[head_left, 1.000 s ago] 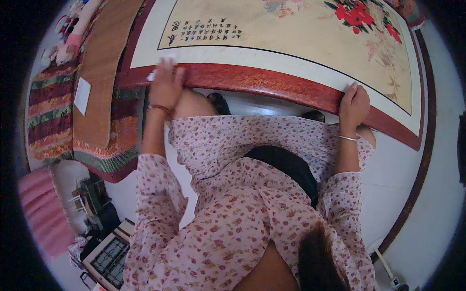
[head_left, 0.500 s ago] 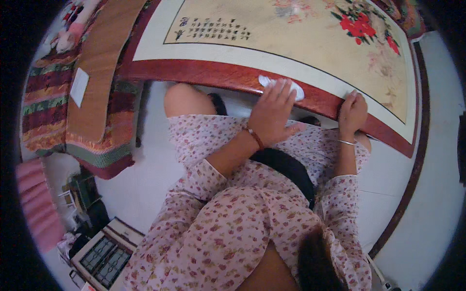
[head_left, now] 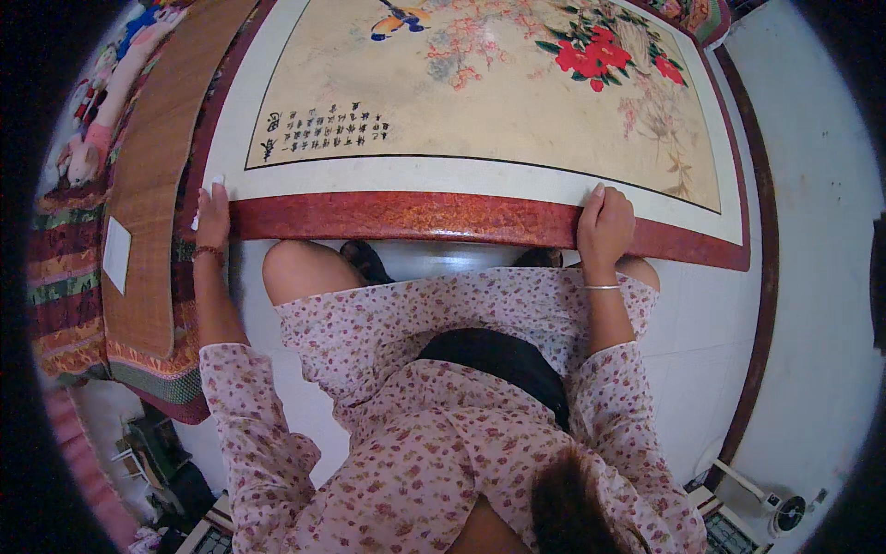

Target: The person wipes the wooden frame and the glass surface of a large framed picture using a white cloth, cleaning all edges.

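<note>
Picture [head_left: 480,180] lay in front of the person, wall [head_left: 817,231] off to its right. Cloth [head_left: 195,222] sat at the left fingers [head_left: 220,198], near-left corner; right fingers [head_left: 620,206] were on the near edge, right of centre. Left of picture: mat [head_left: 152,185] on a cover [head_left: 60,282], paper [head_left: 117,255] on mat, toys [head_left: 85,157] farther left.
</note>
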Motion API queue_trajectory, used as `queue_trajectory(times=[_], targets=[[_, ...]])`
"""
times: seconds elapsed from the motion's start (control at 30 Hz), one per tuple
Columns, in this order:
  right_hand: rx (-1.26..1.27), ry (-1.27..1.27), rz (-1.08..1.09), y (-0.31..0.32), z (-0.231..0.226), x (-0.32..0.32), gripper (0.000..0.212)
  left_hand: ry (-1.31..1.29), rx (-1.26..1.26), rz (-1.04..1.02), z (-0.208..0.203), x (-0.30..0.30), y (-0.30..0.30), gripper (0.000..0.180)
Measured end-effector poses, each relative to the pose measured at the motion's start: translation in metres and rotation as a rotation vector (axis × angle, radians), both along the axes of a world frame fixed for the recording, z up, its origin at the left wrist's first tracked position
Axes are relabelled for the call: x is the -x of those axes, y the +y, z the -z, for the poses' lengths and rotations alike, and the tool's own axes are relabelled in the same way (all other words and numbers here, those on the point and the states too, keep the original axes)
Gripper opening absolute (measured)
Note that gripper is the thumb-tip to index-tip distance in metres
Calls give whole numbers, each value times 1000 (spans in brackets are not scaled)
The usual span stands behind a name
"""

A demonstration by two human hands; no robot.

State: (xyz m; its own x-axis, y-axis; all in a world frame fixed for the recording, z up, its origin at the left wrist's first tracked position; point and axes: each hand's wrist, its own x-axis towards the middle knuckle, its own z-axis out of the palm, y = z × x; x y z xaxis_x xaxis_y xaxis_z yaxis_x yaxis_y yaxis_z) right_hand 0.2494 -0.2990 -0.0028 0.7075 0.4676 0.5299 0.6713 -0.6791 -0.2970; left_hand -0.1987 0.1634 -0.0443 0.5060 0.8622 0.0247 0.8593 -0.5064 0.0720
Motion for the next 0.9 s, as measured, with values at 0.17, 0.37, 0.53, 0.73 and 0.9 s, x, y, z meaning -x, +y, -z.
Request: queue_trajectory(times=[0.17,0.37,0.53,0.73,0.9], targets=[[-9,-54,-7,-7,1,-2,27,456,53,447,-48,-145,-61,45],[13,-3,-16,1,-2,0,28,-375,34,783,-32,-287,-249,69],[-28,-16,-50,3,3,-2,28,-371,146,937,-46,-297,-327,69],[-13,11,-33,-3,-1,-1,29,-301,92,694,-53,-235,-190,48],[4,26,-60,5,0,4,29,66,-520,301,13,-113,-24,50]])
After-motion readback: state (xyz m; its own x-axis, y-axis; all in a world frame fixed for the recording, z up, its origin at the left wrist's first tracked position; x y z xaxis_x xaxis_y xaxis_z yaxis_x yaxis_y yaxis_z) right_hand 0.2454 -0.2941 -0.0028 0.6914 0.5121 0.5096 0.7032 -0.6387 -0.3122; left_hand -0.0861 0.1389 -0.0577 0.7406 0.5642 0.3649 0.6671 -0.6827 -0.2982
